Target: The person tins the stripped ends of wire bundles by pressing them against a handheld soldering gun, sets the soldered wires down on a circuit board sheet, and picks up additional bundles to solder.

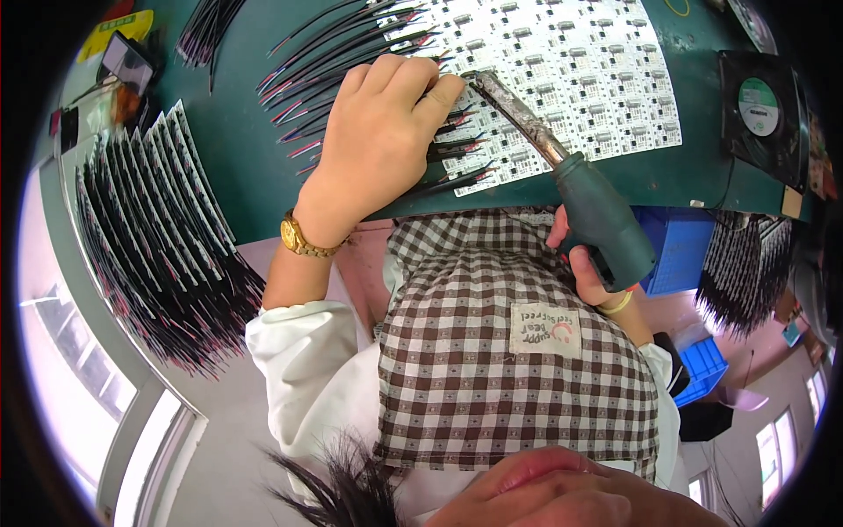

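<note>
A dark green soldering gun with a worn metal barrel is gripped in my right hand, close to my apron. Its tip reaches up and left to the fingertips of my left hand. That hand lies palm down over a row of black cables, thumb and forefinger pinched on a cable end that they mostly hide. The cables have bare coloured wire ends and lie along the left edge of a white sheet of small circuit boards. Other cable ends rest on the sheet below my left hand.
Wired board strips with hanging cables overhang the green table at left. A loose cable bundle lies at the far left. A black fan-like unit stands at right; a blue crate and more hanging cables are below it.
</note>
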Motion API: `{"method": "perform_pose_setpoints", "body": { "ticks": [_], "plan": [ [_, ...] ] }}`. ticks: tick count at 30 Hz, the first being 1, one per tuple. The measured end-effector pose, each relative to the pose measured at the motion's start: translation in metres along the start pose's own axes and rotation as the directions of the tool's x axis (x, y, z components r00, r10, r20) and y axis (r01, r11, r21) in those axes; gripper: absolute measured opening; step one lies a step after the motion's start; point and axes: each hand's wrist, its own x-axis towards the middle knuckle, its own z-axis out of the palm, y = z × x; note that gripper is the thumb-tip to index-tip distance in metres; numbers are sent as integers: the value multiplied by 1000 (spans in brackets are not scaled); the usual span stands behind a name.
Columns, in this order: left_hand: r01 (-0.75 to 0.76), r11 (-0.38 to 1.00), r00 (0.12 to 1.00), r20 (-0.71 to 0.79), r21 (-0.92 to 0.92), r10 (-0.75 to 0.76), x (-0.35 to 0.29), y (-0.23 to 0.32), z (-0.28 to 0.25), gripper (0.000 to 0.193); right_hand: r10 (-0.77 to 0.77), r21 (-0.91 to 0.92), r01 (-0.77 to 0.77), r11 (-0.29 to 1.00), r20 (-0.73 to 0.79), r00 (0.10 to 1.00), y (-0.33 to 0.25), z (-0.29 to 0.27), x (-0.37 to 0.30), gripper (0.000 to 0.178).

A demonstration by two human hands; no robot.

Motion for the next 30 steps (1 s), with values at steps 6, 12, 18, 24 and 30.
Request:
{"method": "perform_pose_setpoints", "body": {
  "ticks": [6,12,18,24,30],
  "plan": [
    [-10,1000,999,-47,-22,9,-1,0,2,39,123,162,-118,980,-21,992,-3,3,-3,60],
    [-21,999,998,-52,-25,20,-2,1,3,38,54,400,27,916,-187,981,1,6,-7,47],
    [-21,999,997,-69,-33,19,-4,2,3,37,53,377,26,926,-200,978,1,3,-12,56],
    [-42,999,999,-14,-28,42,-8,18,-16,28,254,288,-203,936,-152,955,-13,-2,-18,76],
    [-107,994,994,-25,27,108,-12,20,-8,28,109,338,-38,940,-193,975,-14,-1,-21,37]
  ]
}}
